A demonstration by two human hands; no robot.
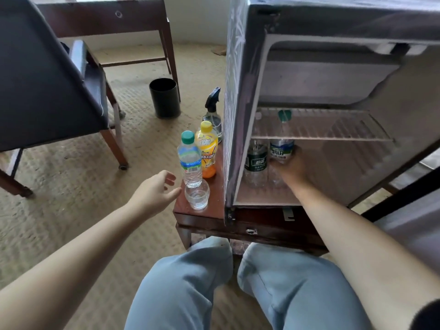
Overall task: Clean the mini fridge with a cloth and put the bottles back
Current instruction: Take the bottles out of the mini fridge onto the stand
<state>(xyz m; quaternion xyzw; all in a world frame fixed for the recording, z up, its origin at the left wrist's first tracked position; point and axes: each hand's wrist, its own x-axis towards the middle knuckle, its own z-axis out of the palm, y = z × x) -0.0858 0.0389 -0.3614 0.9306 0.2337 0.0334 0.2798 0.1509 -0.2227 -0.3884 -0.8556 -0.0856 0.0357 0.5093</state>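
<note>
In the mini fridge (240, 79), right of frame, a water bottle (281, 148) is gripped mid-body by the right hand (291, 169), fingers curled round it; light, slippery plastic is expected. At centre, the left hand (154, 194) is held with fingers (170, 181) spread beside bottles (190, 158) on the worktop (214, 207).

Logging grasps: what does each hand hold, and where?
Right hand grips the green-capped bottle inside the fridge by its lower body; left hand holds nothing.

Under the wire shelf (333, 129), 2 bottles (256, 160) fill the fridge (238, 91) floor's left; the right lies open.
</note>
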